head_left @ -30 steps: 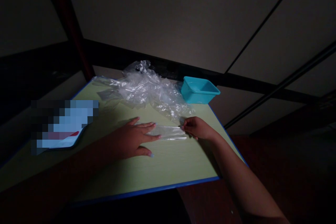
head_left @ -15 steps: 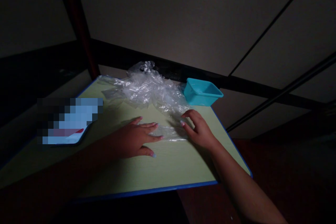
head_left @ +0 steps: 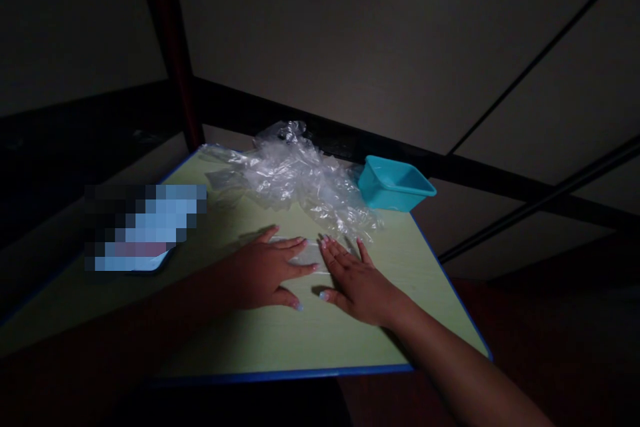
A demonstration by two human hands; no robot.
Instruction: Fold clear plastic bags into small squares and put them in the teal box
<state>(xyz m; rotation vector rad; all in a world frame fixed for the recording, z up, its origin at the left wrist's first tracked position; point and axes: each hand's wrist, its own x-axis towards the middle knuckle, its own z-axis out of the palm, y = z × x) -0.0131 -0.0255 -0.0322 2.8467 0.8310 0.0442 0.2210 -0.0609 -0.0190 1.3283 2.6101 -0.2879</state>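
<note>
A clear plastic bag (head_left: 311,256) lies flat on the light green table, partly covered by both hands. My left hand (head_left: 263,270) rests on its left part, palm down with the fingers spread. On its right part lies my right hand (head_left: 357,280), also flat, thumb and little finger apart from the others. Beyond the hands, a crumpled heap of clear plastic bags (head_left: 290,173) spreads over the far side of the table.
A turquoise plastic bin (head_left: 393,185) stands at the table's far right corner. On the left lies a phone-like device with a blurred, lit screen (head_left: 155,223). The table (head_left: 300,340) has a blue edge, and a panelled wall or cabinet (head_left: 325,33) rises behind it.
My right hand has gone from bent, raised fingers at the bag's right end to lying flat on it, closer to my left hand. My left hand stays spread. The view has shifted slightly.
</note>
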